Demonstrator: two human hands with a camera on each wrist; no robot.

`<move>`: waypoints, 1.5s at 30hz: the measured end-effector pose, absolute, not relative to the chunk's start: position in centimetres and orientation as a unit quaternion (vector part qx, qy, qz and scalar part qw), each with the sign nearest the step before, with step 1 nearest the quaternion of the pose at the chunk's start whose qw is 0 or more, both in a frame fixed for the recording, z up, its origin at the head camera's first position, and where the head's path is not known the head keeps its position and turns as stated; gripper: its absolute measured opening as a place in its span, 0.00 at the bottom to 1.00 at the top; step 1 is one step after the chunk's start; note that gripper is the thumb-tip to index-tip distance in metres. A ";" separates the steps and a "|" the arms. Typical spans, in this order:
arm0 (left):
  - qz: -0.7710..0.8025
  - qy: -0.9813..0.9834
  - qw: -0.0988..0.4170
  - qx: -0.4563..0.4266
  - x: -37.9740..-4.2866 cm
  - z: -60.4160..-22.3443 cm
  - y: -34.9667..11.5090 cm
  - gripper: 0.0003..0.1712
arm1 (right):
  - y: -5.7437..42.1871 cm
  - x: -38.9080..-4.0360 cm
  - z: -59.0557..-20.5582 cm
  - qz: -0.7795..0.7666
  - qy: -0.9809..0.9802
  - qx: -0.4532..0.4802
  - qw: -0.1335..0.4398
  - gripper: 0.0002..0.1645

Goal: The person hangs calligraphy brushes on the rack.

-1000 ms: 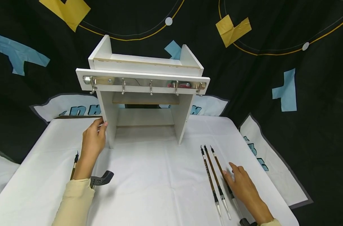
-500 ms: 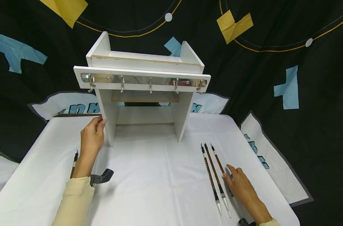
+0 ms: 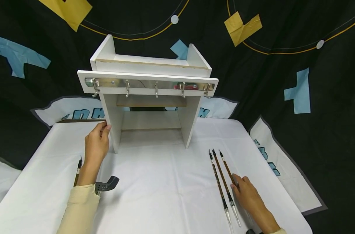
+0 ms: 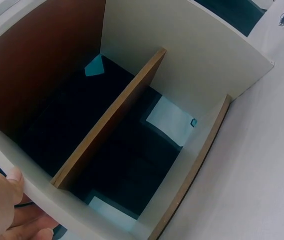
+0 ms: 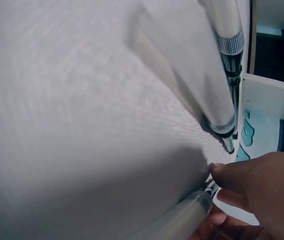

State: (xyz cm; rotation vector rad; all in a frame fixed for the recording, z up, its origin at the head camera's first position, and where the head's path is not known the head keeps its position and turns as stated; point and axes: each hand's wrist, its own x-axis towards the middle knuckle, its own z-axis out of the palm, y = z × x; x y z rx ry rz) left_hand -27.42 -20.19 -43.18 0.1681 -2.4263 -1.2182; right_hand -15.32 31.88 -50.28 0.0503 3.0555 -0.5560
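Note:
My left hand (image 3: pixel 96 144) holds the outer left side panel of a white wall shelf with a row of metal hooks (image 3: pixel 151 121). In the left wrist view its thumb (image 4: pixel 16 182) lies on the panel's edge, the other fingers outside it. At the right, my right hand (image 3: pixel 248 196) pinches the rightmost brown calligraphy brush (image 3: pixel 227 168) mid-shaft; its clear-capped end (image 5: pixel 181 220) runs under the hand in the right wrist view. Two more brushes, one dark-patterned (image 3: pixel 216 178) and one plain brown (image 3: pixel 222 175), lie parallel just left of it.
Another brush (image 3: pixel 78 170) lies partly hidden behind my left forearm. White cloth (image 3: pixel 154 188) covers the table, whose right edge runs close beside my right hand. A black curtain (image 3: pixel 268 81) with paper shapes hangs behind.
My right hand has come down from beside the rightmost brush and its fingers have closed on the shaft. The left hand keeps its place on the shelf's side.

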 end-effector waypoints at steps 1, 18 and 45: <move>-0.437 -0.872 0.211 0.061 -27.4 -43.2 -20.2 0.29 | 31.9 -15.3 -50.3 -0.180 0.983 0.016 0.018 0.30; -0.437 -0.872 0.211 0.069 -27.3 -43.2 -20.3 0.29 | 31.5 -15.2 -50.7 -0.180 0.983 0.010 -0.029 0.25; -0.441 -0.871 0.208 0.066 -27.4 -43.3 -20.2 0.30 | 31.6 -15.2 -51.3 -0.156 0.982 -0.038 -0.101 0.22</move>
